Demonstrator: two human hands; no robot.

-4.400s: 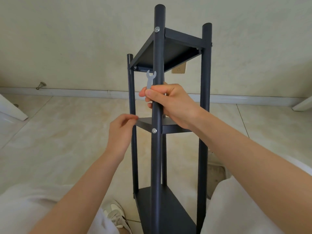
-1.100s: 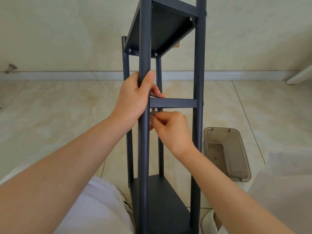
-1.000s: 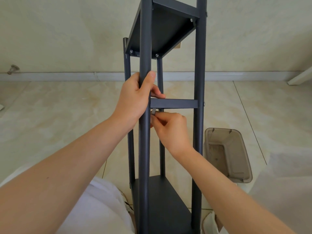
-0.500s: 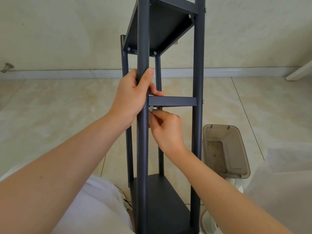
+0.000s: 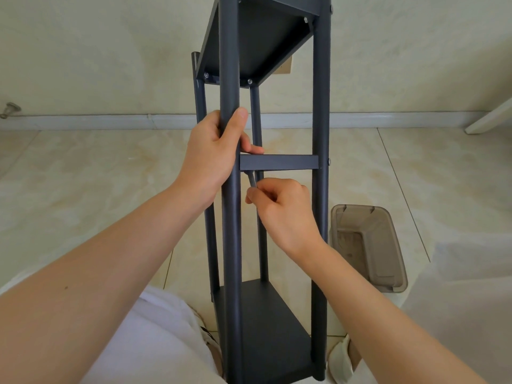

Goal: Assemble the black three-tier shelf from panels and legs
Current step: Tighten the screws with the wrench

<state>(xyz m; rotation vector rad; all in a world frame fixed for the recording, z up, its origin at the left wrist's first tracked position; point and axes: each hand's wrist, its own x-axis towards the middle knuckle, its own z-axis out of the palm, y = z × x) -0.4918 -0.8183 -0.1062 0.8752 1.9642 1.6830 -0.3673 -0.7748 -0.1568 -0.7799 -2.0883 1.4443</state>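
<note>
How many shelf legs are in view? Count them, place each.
4. Near left leg, gripped by the left hand; near right leg; far left leg; far right leg, seen between the near two. None seems hidden.

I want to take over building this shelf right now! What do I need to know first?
Left hand grips the near leg, steadying the upright shelf.
Right hand pinches a small wrench, with its tip under the middle panel by that leg.
Done: the top panel, middle panel and bottom panel all sit between the legs.
Left: probably finish tightening this corner, then check the other bolts.
A plastic bin stands on the floor to the right.
</note>
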